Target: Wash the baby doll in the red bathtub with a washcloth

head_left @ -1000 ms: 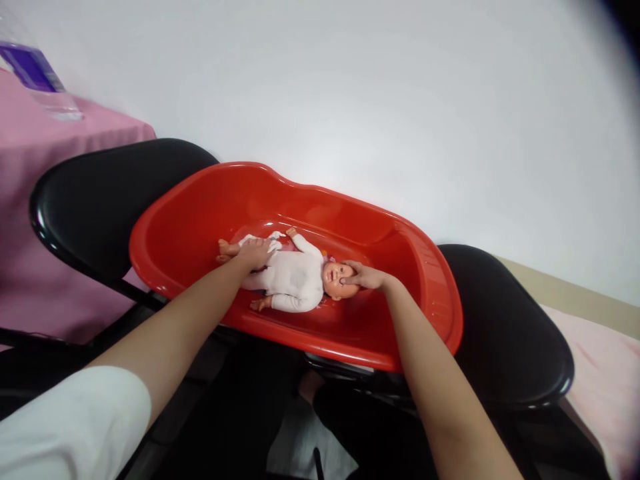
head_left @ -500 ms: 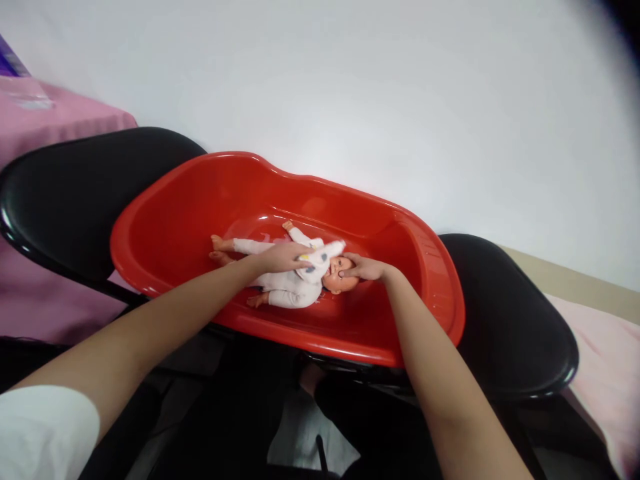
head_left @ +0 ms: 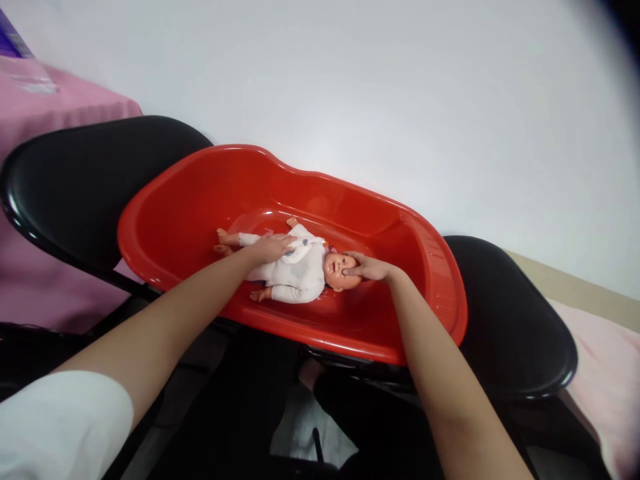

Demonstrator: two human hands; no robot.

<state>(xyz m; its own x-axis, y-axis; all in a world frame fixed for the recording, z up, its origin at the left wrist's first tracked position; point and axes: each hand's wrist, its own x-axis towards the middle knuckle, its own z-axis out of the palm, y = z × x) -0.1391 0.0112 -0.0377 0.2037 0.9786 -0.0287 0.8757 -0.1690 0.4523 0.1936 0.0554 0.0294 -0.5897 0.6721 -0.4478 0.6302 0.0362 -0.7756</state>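
A baby doll (head_left: 300, 275) in a white outfit lies on its back inside a red baby bathtub (head_left: 220, 157), its head to the right and its bare feet to the left. My left hand (head_left: 273, 248) is over the doll's belly, closed on a white cloth (head_left: 302, 249) with dark and yellow spots. The cloth rests on the doll's chest. At the other end, my right hand (head_left: 369, 267) grips the doll's head from the crown side, with its thumb and fingers along the forehead.
The tub stands between a black chair seat (head_left: 85, 187) on the left and another black seat (head_left: 515, 320) on the right. Pink cloth (head_left: 85, 100) covers a surface at far left, and paler pink cloth (head_left: 600, 347) lies at far right. A white wall (head_left: 375, 80) rises behind.
My left hand has moved with the cloth from near the doll's mouth and chin down to its chest and belly. My right hand stays on the head. The view has shifted slightly.
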